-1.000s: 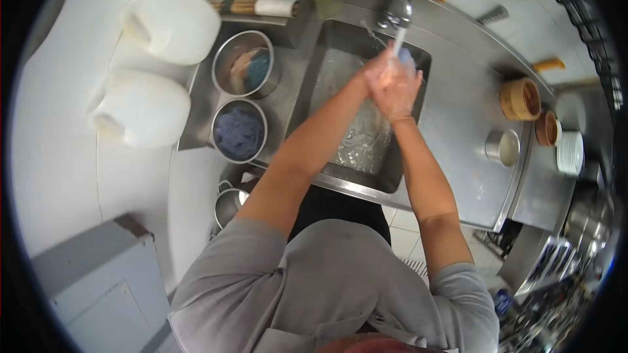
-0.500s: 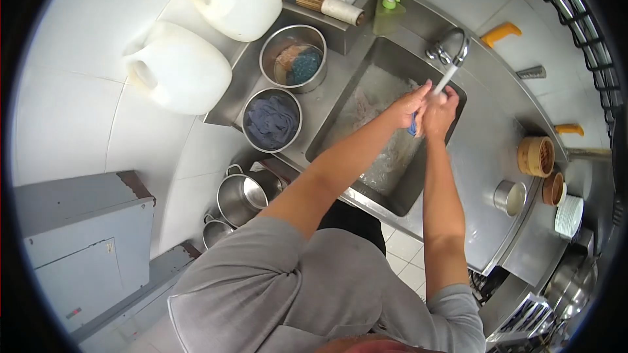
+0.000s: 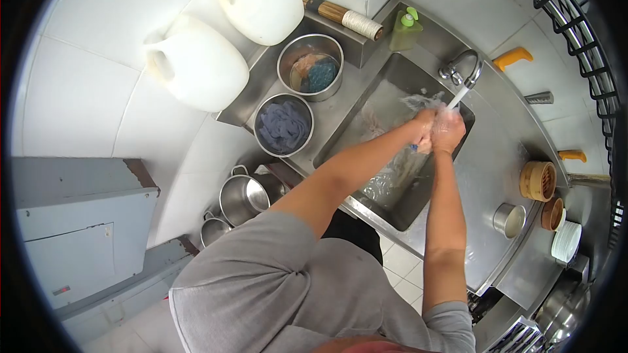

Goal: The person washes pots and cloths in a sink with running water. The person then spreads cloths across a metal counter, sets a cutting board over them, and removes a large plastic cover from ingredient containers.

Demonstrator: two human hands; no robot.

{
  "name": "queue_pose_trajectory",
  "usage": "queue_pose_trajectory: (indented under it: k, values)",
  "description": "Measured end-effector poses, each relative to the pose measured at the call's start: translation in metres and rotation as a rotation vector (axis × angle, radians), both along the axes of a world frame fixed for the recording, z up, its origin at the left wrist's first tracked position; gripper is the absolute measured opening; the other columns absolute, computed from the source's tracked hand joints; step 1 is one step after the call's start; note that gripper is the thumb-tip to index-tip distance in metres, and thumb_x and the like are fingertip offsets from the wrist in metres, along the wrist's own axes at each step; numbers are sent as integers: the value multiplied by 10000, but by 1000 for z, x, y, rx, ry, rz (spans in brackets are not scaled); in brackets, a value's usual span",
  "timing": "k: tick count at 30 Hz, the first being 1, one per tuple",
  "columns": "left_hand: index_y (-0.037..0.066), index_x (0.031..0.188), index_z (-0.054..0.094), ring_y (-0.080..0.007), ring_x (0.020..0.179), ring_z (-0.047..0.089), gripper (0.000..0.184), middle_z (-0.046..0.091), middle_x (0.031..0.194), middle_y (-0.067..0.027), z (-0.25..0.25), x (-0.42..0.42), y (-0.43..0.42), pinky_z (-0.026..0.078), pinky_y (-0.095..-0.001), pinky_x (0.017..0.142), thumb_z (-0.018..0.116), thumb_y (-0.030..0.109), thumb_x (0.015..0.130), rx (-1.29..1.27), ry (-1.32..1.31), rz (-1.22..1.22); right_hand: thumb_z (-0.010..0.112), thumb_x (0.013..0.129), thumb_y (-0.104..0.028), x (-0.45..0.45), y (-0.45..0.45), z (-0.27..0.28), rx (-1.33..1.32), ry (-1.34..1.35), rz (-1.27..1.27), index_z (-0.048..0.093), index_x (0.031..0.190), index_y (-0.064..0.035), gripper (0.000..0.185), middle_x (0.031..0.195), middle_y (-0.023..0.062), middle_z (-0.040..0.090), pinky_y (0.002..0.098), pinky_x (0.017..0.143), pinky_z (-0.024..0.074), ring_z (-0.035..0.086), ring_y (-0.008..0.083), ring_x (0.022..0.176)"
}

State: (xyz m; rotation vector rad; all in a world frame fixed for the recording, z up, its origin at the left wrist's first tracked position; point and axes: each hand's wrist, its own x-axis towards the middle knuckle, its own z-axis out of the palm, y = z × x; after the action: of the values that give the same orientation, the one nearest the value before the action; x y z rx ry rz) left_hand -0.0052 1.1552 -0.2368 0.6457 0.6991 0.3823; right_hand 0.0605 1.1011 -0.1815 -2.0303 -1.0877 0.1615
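Water runs from the curved chrome faucet (image 3: 466, 65) onto my hands over the steel sink (image 3: 399, 219). My left hand (image 3: 424, 127) and my right hand (image 3: 448, 132) are pressed together under the stream. A bit of blue shows between them, too small to name, and splashing water blurs the fingers. Both hands look closed round something I cannot make out. Below them, water and clear, plastic-like material (image 3: 386, 186) lie in the basin.
Left of the sink stand a pot with orange and blue items (image 3: 283, 68) and a pot of bluish cloth (image 3: 284, 125). A green-topped soap bottle (image 3: 406, 29) is behind. On the right are a metal cup (image 3: 509, 220), a bamboo steamer (image 3: 538, 181) and stacked white plates (image 3: 566, 242).
The view has shifted, so the sink sits lower and further right. My hands have stayed together under the water, changing their hold, and less of the blue thing shows than half a second ago.
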Motion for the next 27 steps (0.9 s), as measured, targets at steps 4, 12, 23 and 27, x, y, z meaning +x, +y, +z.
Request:
queue_pose_trajectory:
  k: [4,12,23,27]
  values:
    - [100,970,662,-207,814,655,496,682,947,-76,44,-6,-8,548,-362,760,498,568,976,69,-92,91,611,940,-354,23,10,-33,107,172,-56,659,1045,4,376,972,159,667,394,755,520,659,272,820]
    - [57,1009,627,-255,910,660,779,672,1009,-140,51,-13,18,540,-453,811,495,801,817,-363,-311,-319,620,893,-393,-38,-19,43,-21,-486,139,708,1010,-40,382,1054,241,651,482,823,495,624,421,1007]
    - [49,1228,590,-259,983,664,605,662,1114,-140,66,3,6,561,-418,808,590,561,905,397,285,-442,659,849,-358,61,-38,38,-130,81,-16,706,796,-61,305,790,209,674,456,649,520,672,388,738]
    - [132,1415,485,-299,1149,609,746,581,1327,-157,2,4,39,507,-403,980,669,567,837,1100,741,-483,662,867,-501,137,-97,103,-365,-185,-114,704,1090,-74,484,1083,243,675,435,838,523,673,360,978]
